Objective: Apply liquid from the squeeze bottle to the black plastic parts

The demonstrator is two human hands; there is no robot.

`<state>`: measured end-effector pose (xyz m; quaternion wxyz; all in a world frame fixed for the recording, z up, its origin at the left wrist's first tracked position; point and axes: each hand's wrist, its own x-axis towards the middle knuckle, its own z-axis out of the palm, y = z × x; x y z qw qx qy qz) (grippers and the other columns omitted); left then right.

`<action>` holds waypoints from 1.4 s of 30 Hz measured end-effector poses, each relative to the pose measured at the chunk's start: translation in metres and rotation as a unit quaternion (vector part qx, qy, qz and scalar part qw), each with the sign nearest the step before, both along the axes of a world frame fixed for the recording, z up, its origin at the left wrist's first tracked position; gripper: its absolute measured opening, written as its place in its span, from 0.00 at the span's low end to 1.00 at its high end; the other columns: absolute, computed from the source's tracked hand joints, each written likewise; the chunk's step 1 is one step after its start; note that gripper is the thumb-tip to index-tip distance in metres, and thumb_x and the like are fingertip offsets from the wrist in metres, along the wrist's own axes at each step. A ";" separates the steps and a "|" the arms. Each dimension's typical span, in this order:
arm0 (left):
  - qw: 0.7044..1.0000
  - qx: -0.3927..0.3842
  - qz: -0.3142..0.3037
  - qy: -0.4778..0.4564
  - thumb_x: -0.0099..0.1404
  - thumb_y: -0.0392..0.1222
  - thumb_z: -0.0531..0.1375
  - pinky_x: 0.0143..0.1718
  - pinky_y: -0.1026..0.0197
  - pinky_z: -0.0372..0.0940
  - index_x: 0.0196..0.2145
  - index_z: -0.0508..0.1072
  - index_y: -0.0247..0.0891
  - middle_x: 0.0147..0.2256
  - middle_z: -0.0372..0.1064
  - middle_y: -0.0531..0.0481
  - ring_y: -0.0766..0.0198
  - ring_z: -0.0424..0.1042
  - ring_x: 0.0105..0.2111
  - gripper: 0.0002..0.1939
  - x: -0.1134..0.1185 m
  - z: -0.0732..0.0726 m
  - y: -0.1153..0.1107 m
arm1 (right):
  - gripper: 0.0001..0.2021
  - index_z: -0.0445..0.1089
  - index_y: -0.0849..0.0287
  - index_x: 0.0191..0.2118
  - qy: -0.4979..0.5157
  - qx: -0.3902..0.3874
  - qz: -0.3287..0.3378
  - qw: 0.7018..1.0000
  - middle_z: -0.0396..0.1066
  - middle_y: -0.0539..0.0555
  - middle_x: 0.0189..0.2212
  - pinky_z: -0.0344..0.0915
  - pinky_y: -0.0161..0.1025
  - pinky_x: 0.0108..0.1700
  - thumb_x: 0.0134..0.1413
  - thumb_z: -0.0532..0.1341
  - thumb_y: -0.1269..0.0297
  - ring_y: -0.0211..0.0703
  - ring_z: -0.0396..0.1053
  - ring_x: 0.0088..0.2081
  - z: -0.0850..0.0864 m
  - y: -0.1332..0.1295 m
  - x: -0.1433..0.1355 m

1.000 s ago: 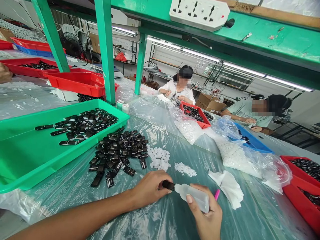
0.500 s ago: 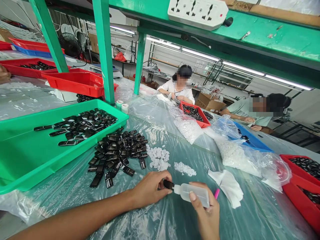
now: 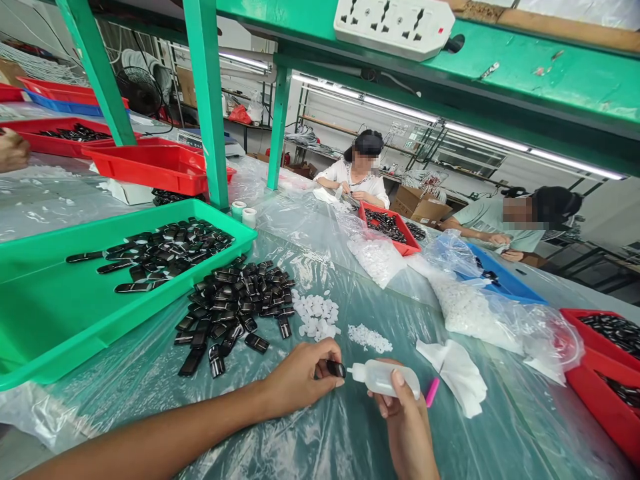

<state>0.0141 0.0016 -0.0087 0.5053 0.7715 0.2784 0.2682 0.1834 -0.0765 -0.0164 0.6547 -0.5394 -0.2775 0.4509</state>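
My left hand [image 3: 313,373] pinches a small black glossy piece [image 3: 335,368] between thumb and fingers. Facing it, my right hand [image 3: 405,413] is closed around a translucent squeeze bottle [image 3: 385,377], which lies almost level. Its narrow nozzle points left and stops just short of the black piece. Beyond my left hand spreads a heap of similar black pieces [image 3: 235,300]. A pile of flat white discs [image 3: 317,317] and a smaller pile of tiny white bits [image 3: 370,339] lie past my fingers. A pink stick-like object [image 3: 433,392] rests beside my right hand.
A green tray [image 3: 105,333] of black pieces stands at left. To the right are a crumpled white tissue [image 3: 457,377], a clear bag of white parts [image 3: 475,313] and red bins [image 3: 600,393]. Two people sit across the table; another person's hand [image 3: 13,150] shows at far left.
My right hand has shifted the bottle so its nozzle is now slightly apart from the black piece, and its grip has turned. My left hand stays nearly in place, the piece tilted slightly.
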 end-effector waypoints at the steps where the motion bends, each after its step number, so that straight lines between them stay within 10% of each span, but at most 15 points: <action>1: 1.000 0.004 0.002 0.006 0.59 0.37 0.59 0.23 0.70 0.55 0.35 0.64 0.38 0.27 0.69 0.55 0.67 0.68 0.27 0.06 0.000 0.000 0.000 | 0.17 0.67 0.60 0.37 -0.017 -0.002 -0.006 1.000 0.56 0.44 0.16 0.50 0.32 0.22 0.48 0.61 0.50 0.36 0.57 0.21 -0.001 -0.001 0.001; 16: 0.992 0.093 0.012 0.084 0.61 0.41 0.57 0.26 0.68 0.56 0.35 0.65 0.39 0.30 0.69 0.52 0.65 0.66 0.27 0.05 -0.003 -0.002 -0.001 | 0.19 0.69 0.58 0.35 -0.235 -0.003 -0.084 0.968 0.69 0.51 0.28 0.61 0.34 0.28 0.40 0.64 0.50 0.41 0.64 0.27 0.019 -0.010 -0.020; 42: 0.997 0.056 0.005 0.055 0.60 0.41 0.57 0.26 0.68 0.58 0.36 0.67 0.39 0.31 0.69 0.51 0.65 0.68 0.28 0.06 -0.003 0.000 0.001 | 0.18 0.68 0.58 0.34 -0.232 0.001 -0.057 0.971 0.68 0.50 0.25 0.56 0.33 0.25 0.41 0.64 0.50 0.39 0.62 0.25 0.016 -0.012 -0.013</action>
